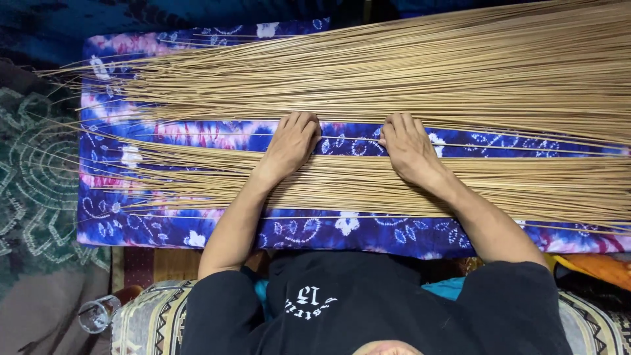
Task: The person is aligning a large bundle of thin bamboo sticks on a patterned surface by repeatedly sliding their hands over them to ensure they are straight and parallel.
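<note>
Black-shirted person (368, 309) leans over a cushion (296, 230) in blue-purple tie-dye cloth. Both hands lie palm-down, fingers curled over the far edge of the near bundle of sticks (342, 184): left hand (291, 146), right hand (409, 148). This pins the thin, straight, tan sticks flat and parallel. A second bundle (394, 79) fans out just beyond the hands.

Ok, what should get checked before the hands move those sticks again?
1. Both hands on the near stick bundle: ok, left hand and right hand rest on it.
2. Gap to the far stick bundle: ok, blue cloth shows between.
3. Sticks lying even: not ok, strays fan out at the left ends.
4. Sticks all on the cloth: not ok, ends overhang its left edge.
5. Any stick pinched: cannot tell, fingertips curl over the far edge.
</note>
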